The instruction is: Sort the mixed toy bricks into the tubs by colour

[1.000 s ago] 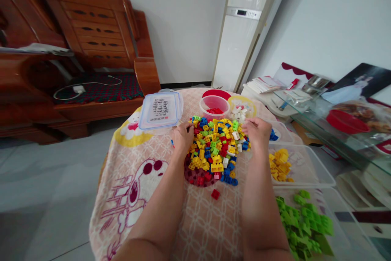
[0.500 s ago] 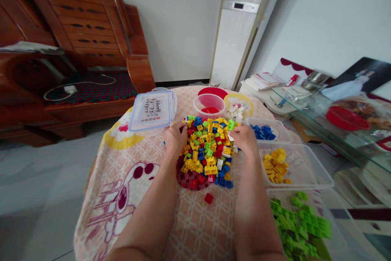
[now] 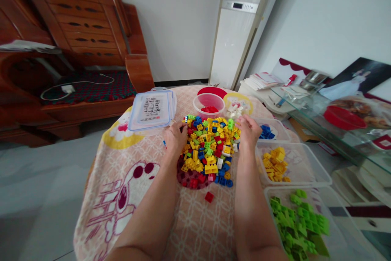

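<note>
A mixed heap of toy building blocks (image 3: 209,147) in yellow, red, blue, green and white lies between my hands. My left hand (image 3: 175,135) rests at the heap's left edge with curled fingers; what they hold, if anything, is hidden. A small blue piece (image 3: 165,143) shows just beside it. My right hand (image 3: 248,130) is pinched closed at the heap's right side, near the small pile of white blocks (image 3: 235,110). Its fingers mostly hide the white building block seen at the fingertips a moment earlier. One red block (image 3: 209,197) lies apart in front of the heap.
Right of the heap stand clear tubs with blue blocks (image 3: 266,132), yellow blocks (image 3: 275,165) and green blocks (image 3: 297,224). A round tub (image 3: 209,101) behind holds red blocks. Stacked lids (image 3: 151,110) lie at back left. A glass shelf (image 3: 336,126) stands to the right.
My right hand has lifted away from the heap's right edge, back and to the right towards the white pile, taking a white block. My left hand has stayed in place.
</note>
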`<state>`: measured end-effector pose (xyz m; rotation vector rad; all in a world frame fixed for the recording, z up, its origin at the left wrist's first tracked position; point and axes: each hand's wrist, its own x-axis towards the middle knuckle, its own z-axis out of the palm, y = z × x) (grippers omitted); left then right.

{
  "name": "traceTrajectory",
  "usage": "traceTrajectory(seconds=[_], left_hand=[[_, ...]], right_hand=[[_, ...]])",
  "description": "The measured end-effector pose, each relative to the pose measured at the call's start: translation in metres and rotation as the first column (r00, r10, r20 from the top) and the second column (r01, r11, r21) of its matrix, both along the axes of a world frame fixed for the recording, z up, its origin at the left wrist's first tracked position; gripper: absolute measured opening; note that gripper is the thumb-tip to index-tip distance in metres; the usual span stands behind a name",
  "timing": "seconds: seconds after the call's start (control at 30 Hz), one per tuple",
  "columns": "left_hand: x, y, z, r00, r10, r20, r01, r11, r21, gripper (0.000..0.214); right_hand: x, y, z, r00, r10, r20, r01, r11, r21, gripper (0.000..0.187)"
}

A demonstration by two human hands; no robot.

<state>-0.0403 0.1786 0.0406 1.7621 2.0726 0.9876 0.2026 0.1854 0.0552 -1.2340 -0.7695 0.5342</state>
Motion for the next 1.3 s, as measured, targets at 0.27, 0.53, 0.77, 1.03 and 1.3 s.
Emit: traceTrajectory(seconds=[0.27, 0.53, 0.77, 1.03, 1.3], left_hand=[[0.001, 0.0, 0.001, 1.0, -0.006, -0.003, 0.006, 1.0, -0.006, 0.031], [0.001, 0.0, 0.002, 1.0, -0.003, -0.007, 0.003, 1.0, -0.008, 0.03], [0.0, 0.001, -0.001, 1.0, -0.013, 0.005, 0.013, 1.0, 0.004, 0.029], [0.001, 0.0, 0.001, 1.0, -0.009, 0.023, 0.009, 1.0, -0.016, 0.029], [0.001, 0.001, 0.0, 1.0, -0.012, 0.027, 0.012, 1.0, -0.015, 0.029]], right_hand=[[0.009, -0.013, 0.015, 0.983, 0.035, 0.181, 0.002, 0.979, -0.203, 0.039], [0.014, -0.036, 0.039, 0.636, 0.236, 0.734, 0.256, 0.833, -0.49, 0.025], [0.017, -0.04, 0.033, 0.551, 0.428, 0.716, 0.403, 0.615, -0.678, 0.027], [0.011, -0.038, 0.032, 0.476, 0.508, 0.718, 0.408, 0.595, -0.692, 0.025], [0.008, -0.038, 0.038, 0.506, 0.537, 0.675, 0.398, 0.549, -0.735, 0.025]])
